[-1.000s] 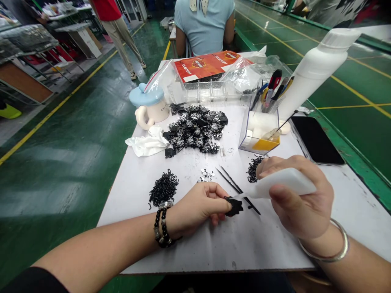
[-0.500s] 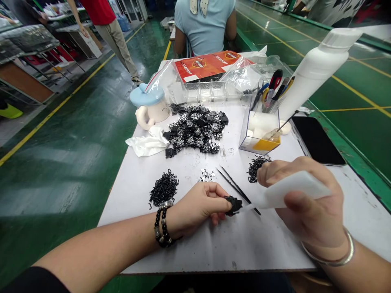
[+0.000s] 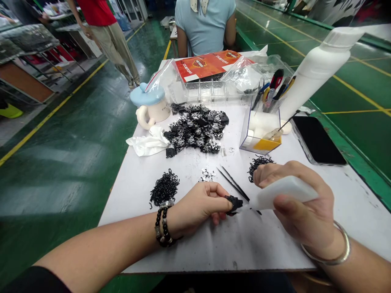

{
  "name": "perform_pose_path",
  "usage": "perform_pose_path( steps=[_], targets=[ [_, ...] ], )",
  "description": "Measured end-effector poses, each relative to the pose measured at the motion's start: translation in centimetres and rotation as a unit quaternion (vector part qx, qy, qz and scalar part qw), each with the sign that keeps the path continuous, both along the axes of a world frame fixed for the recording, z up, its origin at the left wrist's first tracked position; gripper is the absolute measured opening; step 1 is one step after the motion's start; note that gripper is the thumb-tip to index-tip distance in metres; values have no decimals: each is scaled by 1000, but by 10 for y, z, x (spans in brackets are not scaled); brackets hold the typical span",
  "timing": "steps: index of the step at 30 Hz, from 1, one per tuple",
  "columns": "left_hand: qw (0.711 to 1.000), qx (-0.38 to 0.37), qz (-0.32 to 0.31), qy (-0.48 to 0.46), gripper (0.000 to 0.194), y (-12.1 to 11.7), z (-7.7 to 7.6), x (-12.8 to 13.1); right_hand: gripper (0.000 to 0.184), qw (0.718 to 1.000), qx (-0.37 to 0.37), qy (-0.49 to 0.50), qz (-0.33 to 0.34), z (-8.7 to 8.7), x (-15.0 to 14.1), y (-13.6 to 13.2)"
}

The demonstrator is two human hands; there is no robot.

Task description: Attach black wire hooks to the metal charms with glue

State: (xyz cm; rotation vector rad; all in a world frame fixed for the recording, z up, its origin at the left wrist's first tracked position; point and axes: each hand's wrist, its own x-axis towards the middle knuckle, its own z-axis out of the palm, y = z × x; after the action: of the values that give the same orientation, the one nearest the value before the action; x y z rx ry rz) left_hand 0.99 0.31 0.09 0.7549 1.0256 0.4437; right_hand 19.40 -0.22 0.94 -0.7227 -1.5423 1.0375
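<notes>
Between thumb and fingers, my left hand (image 3: pixel 203 203) pinches a small black plastic part (image 3: pixel 234 204) above the white tabletop. My right hand (image 3: pixel 305 203) is closed around a translucent white squeeze bottle (image 3: pixel 284 192), held nearly level. Its narrow tip points left and reaches the part's right side; I cannot tell whether they touch. Black tweezers (image 3: pixel 233 183) lie just behind, partly covered by the bottle. A pile of small black curved pieces (image 3: pixel 165 187) rests left of my left hand, and a second such pile (image 3: pixel 259 163) is behind my right. Tiny silver pieces (image 3: pixel 207 175) lie between.
A heap of black-and-silver parts (image 3: pixel 195 128) covers the table's middle. Around it are a lidded mug (image 3: pixel 154 106), crumpled tissue (image 3: pixel 148 142), a clear pen box (image 3: pixel 259 134), a tall white bottle (image 3: pixel 317 73) and a phone (image 3: pixel 319 140). A person (image 3: pixel 206 28) sits beyond.
My right hand and the squeeze bottle have shifted slightly left, and the bottle looks more steeply turned. My left hand keeps its hold. In the background, a standing person has moved a little.
</notes>
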Motion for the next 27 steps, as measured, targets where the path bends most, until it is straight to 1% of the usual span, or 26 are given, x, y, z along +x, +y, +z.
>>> perform_pose_path(
  steps=[4,7,9,11,12,13,14,15,17,19,20,22,24,27],
  targets=[
    [1000,4,1,-3,13,-2,-1,-1,10,1000,-7,6,2,0,-1,-1],
    [1000,1,4,-8,13,-2,-1,-1,11,999,-15,37,-24,3,-2,1],
    [1000,-3,7,-13,13,-1,-1,-1,20,994,-12,85,-66,6,-2,7],
    [1000,-7,8,-17,12,-1,-1,-1,26,980,24,138,-140,7,-1,15],
    [1000,-10,9,-17,11,-1,-1,-1,25,970,45,151,-184,7,1,19],
    [1000,-13,11,-17,11,-1,-1,-1,21,962,62,137,-227,6,1,24],
    [1000,-15,13,-17,12,-1,-1,-1,19,958,72,99,-260,4,2,28],
    [1000,-17,15,-17,12,-1,-1,0,18,958,72,42,-276,1,2,32],
    [1000,-18,19,-17,13,-1,0,0,21,958,46,-112,-259,-6,0,39],
    [999,-18,23,-16,13,-1,0,0,23,945,22,-240,-221,-15,-5,47],
    [999,-19,26,-14,14,-2,1,0,22,936,10,-282,-210,-20,-8,51],
    [999,-21,34,-11,16,-3,1,1,19,916,-2,-341,-210,-29,-14,58],
    [999,-23,38,-7,18,-5,0,3,17,903,-4,-369,-220,-35,-18,62],
    [999,-13,41,6,18,-5,-9,4,21,895,21,-384,-225,-35,-13,60]
  ],
)
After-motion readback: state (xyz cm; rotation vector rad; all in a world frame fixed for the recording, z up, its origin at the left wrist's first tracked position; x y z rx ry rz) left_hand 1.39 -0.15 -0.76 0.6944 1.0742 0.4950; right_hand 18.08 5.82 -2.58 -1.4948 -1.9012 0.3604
